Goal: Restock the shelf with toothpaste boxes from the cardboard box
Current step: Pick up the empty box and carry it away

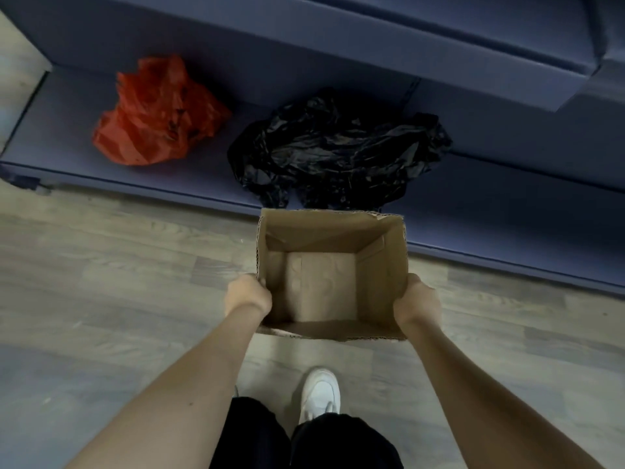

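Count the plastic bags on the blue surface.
2. The red bag lies to the left; the black bag lies right of it, just beyond the cardboard box. Others may be out of view.

1 head cam, looking steeply down, close over floor (101,282).

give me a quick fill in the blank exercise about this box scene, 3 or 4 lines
1. The cardboard box held between the left hand and the right hand has nothing inside; it is ____.
2. The plastic bag lying left of the black bag is ____ in colour.
3. Both bags lie on a ____ coloured surface.
4. The shoe seen on the wooden floor is ____.

Missing words: empty; red; blue; white
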A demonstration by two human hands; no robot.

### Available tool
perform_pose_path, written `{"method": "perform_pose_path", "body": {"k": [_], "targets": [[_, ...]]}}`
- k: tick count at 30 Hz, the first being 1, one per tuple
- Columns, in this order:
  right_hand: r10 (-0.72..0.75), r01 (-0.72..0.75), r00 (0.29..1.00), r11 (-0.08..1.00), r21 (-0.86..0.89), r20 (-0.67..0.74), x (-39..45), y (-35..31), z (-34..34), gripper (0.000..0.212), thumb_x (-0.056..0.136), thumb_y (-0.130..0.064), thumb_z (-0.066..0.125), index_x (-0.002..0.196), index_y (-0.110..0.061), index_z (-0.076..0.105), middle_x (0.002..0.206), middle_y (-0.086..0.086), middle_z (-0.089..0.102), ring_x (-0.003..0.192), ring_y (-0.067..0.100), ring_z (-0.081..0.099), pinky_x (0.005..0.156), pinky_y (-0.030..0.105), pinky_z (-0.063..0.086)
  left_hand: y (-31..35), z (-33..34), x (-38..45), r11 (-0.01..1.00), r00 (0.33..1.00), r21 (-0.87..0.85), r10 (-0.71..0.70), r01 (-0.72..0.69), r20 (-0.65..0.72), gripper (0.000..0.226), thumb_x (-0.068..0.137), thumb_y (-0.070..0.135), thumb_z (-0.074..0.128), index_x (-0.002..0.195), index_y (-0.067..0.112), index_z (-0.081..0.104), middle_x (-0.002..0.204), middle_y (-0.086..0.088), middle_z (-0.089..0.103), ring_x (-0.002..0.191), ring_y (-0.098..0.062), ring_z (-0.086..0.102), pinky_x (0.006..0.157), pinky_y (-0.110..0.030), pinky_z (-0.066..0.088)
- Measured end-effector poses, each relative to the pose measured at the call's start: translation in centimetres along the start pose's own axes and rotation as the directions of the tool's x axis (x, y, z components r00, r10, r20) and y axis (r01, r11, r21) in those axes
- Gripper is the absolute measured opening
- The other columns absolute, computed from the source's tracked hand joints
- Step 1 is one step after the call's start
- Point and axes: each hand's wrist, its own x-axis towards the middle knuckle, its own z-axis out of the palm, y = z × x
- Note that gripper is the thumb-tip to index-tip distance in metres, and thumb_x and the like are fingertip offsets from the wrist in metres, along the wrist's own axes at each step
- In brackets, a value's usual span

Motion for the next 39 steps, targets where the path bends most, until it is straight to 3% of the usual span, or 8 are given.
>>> {"method": "perform_pose_path", "body": {"k": [7, 12, 14, 17, 21, 26, 33, 39], "targets": [[-0.13, 0.13, 0.991, 0.991, -0.021, 0.009, -5.3, -3.5, -3.1, 0.038, 0.087, 0.003, 0.038, 0.121, -0.004, 0.051, 0.111, 0.022, 0.062, 0.103, 0.04, 0.058, 0.083, 0.043, 0.052, -3.0, -5.7, -4.5, 0.99, 0.991, -0.123, -0.076, 0.062, -0.107, 0.03, 0.098, 0.018, 0.043, 0.116, 0.002, 0.061, 0.121, -0.024, 0.06, 0.117, -0.039, 0.053, 0.093, -0.037, 0.043], [-0.24, 0.238, 0.968, 0.971, 0.033, 0.073, -12.3, -9.4, -6.4, 0.03, 0.093, -0.017, 0.053, 0.121, -0.007, 0.058, 0.114, 0.018, 0.064, 0.107, 0.036, 0.058, 0.086, 0.039, 0.05, -7.8, -13.4, -9.8, 0.959, 0.963, -0.235, -0.203, 0.159, -0.175, 0.029, 0.098, 0.017, 0.044, 0.113, 0.002, 0.063, 0.121, -0.025, 0.06, 0.117, -0.039, 0.053, 0.093, -0.038, 0.043], [-0.286, 0.287, 0.954, 0.958, 0.009, 0.093, -15.3, -12.3, -7.4, 0.026, 0.091, -0.014, 0.051, 0.113, -0.007, 0.063, 0.111, 0.02, 0.065, 0.106, 0.036, 0.059, 0.085, 0.038, 0.05, -10.1, -16.5, -11.7, 0.929, 0.941, -0.3, -0.281, 0.217, -0.187, 0.03, 0.097, 0.018, 0.045, 0.116, 0.001, 0.062, 0.123, -0.025, 0.058, 0.119, -0.039, 0.052, 0.096, -0.038, 0.042], [-0.339, 0.347, 0.931, 0.937, -0.045, 0.138, -20.1, -17.3, -7.9, 0.029, 0.088, -0.004, 0.043, 0.105, -0.008, 0.067, 0.108, 0.02, 0.065, 0.101, 0.037, 0.06, 0.077, 0.035, 0.049, -14.1, -20.8, -13.8, 0.864, 0.903, -0.401, -0.395, 0.304, -0.168, 0.033, 0.097, 0.019, 0.046, 0.119, -0.001, 0.061, 0.126, -0.025, 0.057, 0.121, -0.038, 0.051, 0.099, -0.038, 0.041], [-0.425, 0.449, 0.889, 0.881, -0.148, 0.169, -26.0, -24.2, -6.4, 0.031, 0.089, -0.006, 0.043, 0.113, -0.006, 0.063, 0.116, 0.022, 0.062, 0.108, 0.041, 0.057, 0.088, 0.04, 0.048, -20.5, -25.4, -15.1, 0.749, 0.842, -0.532, -0.527, 0.394, -0.118, 0.034, 0.098, 0.021, 0.045, 0.12, -0.002, 0.06, 0.127, -0.025, 0.056, 0.122, -0.039, 0.05, 0.099, -0.038, 0.041], [-0.547, 0.593, 0.805, 0.749, -0.294, 0.229, -33.6, -33.1, -2.0, 0.033, 0.09, -0.006, 0.045, 0.121, -0.008, 0.052, 0.122, 0.019, 0.059, 0.113, 0.039, 0.055, 0.088, 0.039, 0.047, -29.4, -30.8, -15.2, 0.598, 0.762, -0.656, -0.645, 0.461, -0.053, 0.034, 0.099, 0.02, 0.043, 0.119, -0.002, 0.059, 0.128, -0.025, 0.055, 0.123, -0.038, 0.049, 0.099, -0.037, 0.04], [-0.652, 0.7, 0.708, 0.598, -0.39, 0.272, -46.1, -45.6, 2.4, 0.035, 0.09, -0.01, 0.049, 0.124, -0.013, 0.054, 0.121, 0.015, 0.061, 0.113, 0.036, 0.056, 0.088, 0.039, 0.048, -40.8, -39.5, -16.2, 0.421, 0.67, -0.77, -0.742, 0.479, 0.011, 0.037, 0.1, 0.021, 0.04, 0.122, -0.003, 0.058, 0.128, -0.026, 0.055, 0.123, -0.039, 0.049, 0.099, -0.038, 0.04], [-0.759, 0.813, 0.559, 0.423, -0.399, 0.335, -56.5, -55.5, 3.4, 0.032, 0.091, -0.01, 0.047, 0.121, -0.009, 0.059, 0.122, 0.016, 0.061, 0.112, 0.036, 0.058, 0.086, 0.036, 0.049, -47.9, -48.1, -18.0, 0.278, 0.6, -0.845, -0.798, 0.457, 0.062, 0.037, 0.099, 0.021, 0.038, 0.121, -0.002, 0.058, 0.129, -0.024, 0.055, 0.122, -0.038, 0.05, 0.098, -0.037, 0.041]]}}
